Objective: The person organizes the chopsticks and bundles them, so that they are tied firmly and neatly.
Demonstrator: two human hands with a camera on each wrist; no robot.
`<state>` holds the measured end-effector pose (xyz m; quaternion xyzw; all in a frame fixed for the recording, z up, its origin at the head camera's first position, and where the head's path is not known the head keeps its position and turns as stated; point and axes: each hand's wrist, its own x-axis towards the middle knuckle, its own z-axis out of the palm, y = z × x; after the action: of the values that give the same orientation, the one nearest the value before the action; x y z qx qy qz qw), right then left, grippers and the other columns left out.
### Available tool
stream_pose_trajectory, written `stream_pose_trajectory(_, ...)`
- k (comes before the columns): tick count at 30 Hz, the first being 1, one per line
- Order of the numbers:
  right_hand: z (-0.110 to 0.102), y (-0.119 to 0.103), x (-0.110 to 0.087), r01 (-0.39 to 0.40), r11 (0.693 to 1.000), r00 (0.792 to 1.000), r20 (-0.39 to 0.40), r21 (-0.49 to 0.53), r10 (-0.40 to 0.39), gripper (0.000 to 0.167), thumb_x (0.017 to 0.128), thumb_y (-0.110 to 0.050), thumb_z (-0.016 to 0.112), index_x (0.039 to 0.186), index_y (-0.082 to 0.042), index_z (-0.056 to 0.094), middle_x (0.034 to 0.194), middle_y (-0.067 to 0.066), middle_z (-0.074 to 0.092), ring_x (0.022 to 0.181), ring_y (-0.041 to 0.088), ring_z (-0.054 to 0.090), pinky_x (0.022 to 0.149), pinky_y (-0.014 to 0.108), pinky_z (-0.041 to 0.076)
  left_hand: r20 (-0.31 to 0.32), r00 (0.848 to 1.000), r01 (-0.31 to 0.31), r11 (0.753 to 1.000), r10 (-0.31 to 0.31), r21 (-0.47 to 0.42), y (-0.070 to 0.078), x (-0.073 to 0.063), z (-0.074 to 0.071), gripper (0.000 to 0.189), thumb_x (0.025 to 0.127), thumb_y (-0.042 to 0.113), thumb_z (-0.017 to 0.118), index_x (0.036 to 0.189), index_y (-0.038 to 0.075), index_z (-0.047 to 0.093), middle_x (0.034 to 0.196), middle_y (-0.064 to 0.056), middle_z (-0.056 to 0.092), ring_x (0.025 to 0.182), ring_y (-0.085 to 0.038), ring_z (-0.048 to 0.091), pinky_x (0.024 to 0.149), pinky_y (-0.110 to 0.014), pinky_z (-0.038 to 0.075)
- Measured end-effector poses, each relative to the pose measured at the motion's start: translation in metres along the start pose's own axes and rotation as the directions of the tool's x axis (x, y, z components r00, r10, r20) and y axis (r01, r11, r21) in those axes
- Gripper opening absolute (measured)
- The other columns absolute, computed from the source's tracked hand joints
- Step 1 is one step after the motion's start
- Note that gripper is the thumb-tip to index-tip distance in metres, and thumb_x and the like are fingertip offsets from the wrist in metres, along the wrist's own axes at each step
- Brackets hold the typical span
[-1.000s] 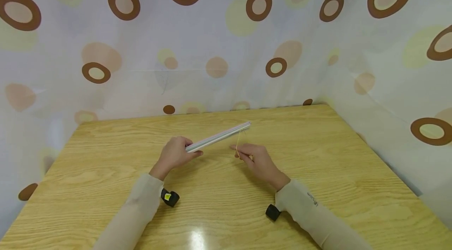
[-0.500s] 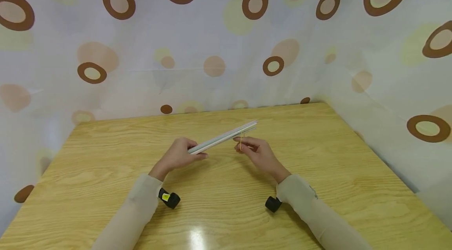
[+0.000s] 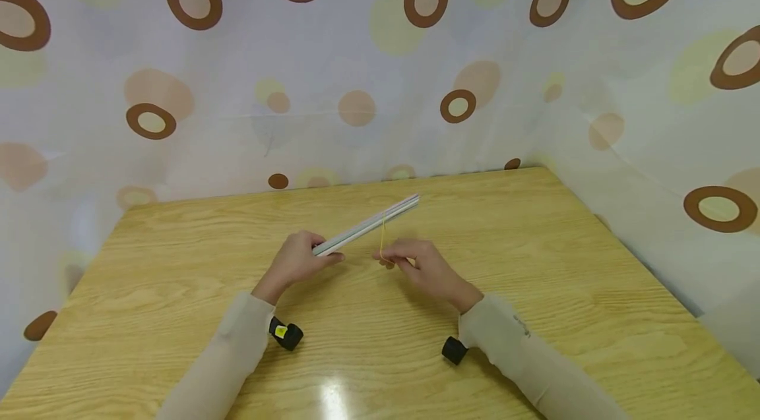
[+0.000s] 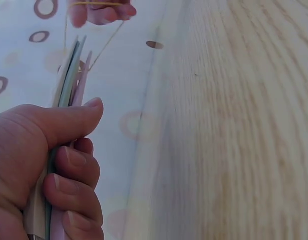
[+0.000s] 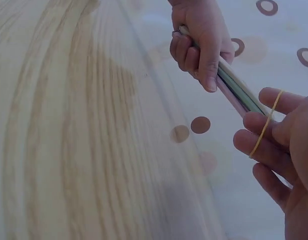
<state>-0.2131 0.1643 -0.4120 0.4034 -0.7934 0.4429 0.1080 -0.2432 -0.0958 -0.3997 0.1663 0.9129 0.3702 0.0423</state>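
Note:
A bundle of slim chopsticks (image 3: pixel 367 225) in beige, green and pink slants up and to the right over the table. My left hand (image 3: pixel 295 256) grips it near its lower end, thumb along the side and fingers wrapped round, as the left wrist view shows. A yellow rubber band (image 3: pixel 382 235) loops over the bundle short of its far tips and stretches down to my right hand (image 3: pixel 424 268). In the right wrist view the rubber band (image 5: pixel 266 125) runs taut across the bent fingers (image 5: pixel 259 145) of that hand. The bundle's far end is hidden there behind the fingers.
The wood-grain table (image 3: pixel 356 341) spreads beneath both hands. A pale curtain (image 3: pixel 332 57) with brown ring prints stands behind it and along its right side. Each sleeve carries a small black wrist camera, the left camera (image 3: pixel 287 334) and the right camera (image 3: pixel 454 350).
My right hand rose to the chopstick tips, then came back down and left. The rubber band now crosses the bundle farther from the tips. My left hand keeps its grip.

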Motion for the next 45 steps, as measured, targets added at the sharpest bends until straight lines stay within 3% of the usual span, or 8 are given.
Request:
stream_pose_trajectory(8, 0.009, 0.002, -0.001, 0.188, 0.975, 0.969, -0.141, -0.12, -0.205, 0.062, 0.08, 0.016, 0.067, 0.137, 0.006, 0.047, 0.094, 0.021, 0.069, 0.055, 0.016, 0.063, 0.058, 0.022, 0.053, 0.009, 1.0, 0.027, 1.0, -0.027, 0.012, 0.002, -0.003, 0.001, 0.032, 0.081, 0.031, 0.077, 0.064, 0.009, 0.061, 0.054, 0.004, 0.042, 0.049, -0.01, 0.037, 0.048, -0.024, 0.032)
stream_pose_trajectory(11, 0.009, -0.002, -0.002, 0.101, 0.993, 0.975, -0.19, -0.065, -0.112, 0.084, 0.073, 0.014, 0.074, 0.144, 0.012, 0.029, 0.1, 0.026, 0.066, 0.056, 0.018, 0.065, 0.06, 0.03, 0.055, 0.005, 0.999, 0.033, 0.999, -0.033, -0.001, 0.005, -0.002, 0.001, 0.034, 0.083, 0.032, 0.076, 0.064, 0.01, 0.058, 0.053, 0.004, 0.039, 0.048, -0.01, 0.035, 0.047, -0.024, 0.031)
stream_pose_trajectory(14, 0.007, -0.009, -0.003, -0.086, 0.986, 0.973, -0.199, 0.141, 0.113, 0.104, 0.073, 0.012, 0.075, 0.15, 0.008, 0.004, 0.113, 0.026, 0.061, 0.063, 0.015, 0.066, 0.068, 0.033, 0.056, -0.013, 0.999, 0.037, 0.999, -0.037, -0.007, 0.007, -0.002, 0.002, 0.035, 0.084, 0.033, 0.075, 0.064, 0.011, 0.058, 0.053, 0.004, 0.039, 0.048, -0.01, 0.035, 0.047, -0.024, 0.03)
stream_pose_trajectory(20, 0.005, -0.005, -0.006, -0.31, 0.798, 0.89, -0.136, 0.516, 0.434, 0.108, 0.082, -0.001, 0.074, 0.155, -0.015, -0.004, 0.129, 0.025, 0.052, 0.072, 0.007, 0.065, 0.074, 0.026, 0.054, -0.087, 0.996, 0.02, 1.0, -0.018, 0.023, 0.01, -0.004, 0.004, 0.031, 0.084, 0.033, 0.075, 0.068, 0.01, 0.062, 0.054, 0.003, 0.043, 0.048, -0.011, 0.037, 0.047, -0.025, 0.032)
stream_pose_trajectory(25, 0.002, 0.0, -0.004, -0.42, 0.68, 0.824, -0.061, 0.6, 0.563, 0.089, 0.084, 0.0, 0.07, 0.153, -0.008, 0.014, 0.131, 0.029, 0.052, 0.079, 0.007, 0.067, 0.077, 0.023, 0.053, -0.167, 0.986, -0.017, 0.997, 0.029, 0.071, 0.009, -0.005, 0.005, 0.031, 0.083, 0.034, 0.076, 0.07, 0.01, 0.062, 0.055, 0.003, 0.044, 0.049, -0.011, 0.037, 0.048, -0.025, 0.03)
stream_pose_trajectory(31, -0.014, 0.007, -0.005, -0.481, 0.595, 0.752, -0.046, 0.643, 0.657, 0.073, 0.09, -0.001, 0.061, 0.15, -0.006, 0.021, 0.123, 0.017, 0.06, 0.087, 0.015, 0.067, 0.088, 0.025, 0.049, -0.124, 0.981, -0.128, 0.978, 0.149, 0.163, 0.004, -0.006, 0.003, 0.028, 0.082, 0.034, 0.077, 0.07, 0.012, 0.064, 0.058, 0.004, 0.051, 0.05, -0.009, 0.038, 0.048, -0.024, 0.031)
stream_pose_trajectory(40, -0.024, 0.004, -0.007, -0.386, 0.621, 0.818, -0.058, 0.682, 0.572, 0.082, 0.089, 0.008, 0.058, 0.152, -0.006, 0.009, 0.103, 0.004, 0.062, 0.073, 0.012, 0.066, 0.084, 0.037, 0.054, -0.047, 0.969, -0.233, 0.958, 0.243, 0.168, -0.002, -0.007, 0.006, 0.025, 0.081, 0.031, 0.078, 0.07, 0.012, 0.066, 0.054, 0.007, 0.046, 0.05, -0.005, 0.033, 0.048, -0.02, 0.028)
stream_pose_trajectory(45, -0.029, 0.003, -0.007, -0.339, 0.63, 0.83, -0.093, 0.698, 0.55, 0.088, 0.087, -0.007, 0.07, 0.152, -0.006, 0.01, 0.1, 0.004, 0.06, 0.074, 0.011, 0.064, 0.083, 0.035, 0.055, -0.043, 0.963, -0.258, 0.953, 0.267, 0.157, -0.003, -0.008, 0.007, 0.025, 0.08, 0.029, 0.078, 0.069, 0.012, 0.065, 0.053, 0.008, 0.042, 0.049, -0.004, 0.031, 0.047, -0.02, 0.026)
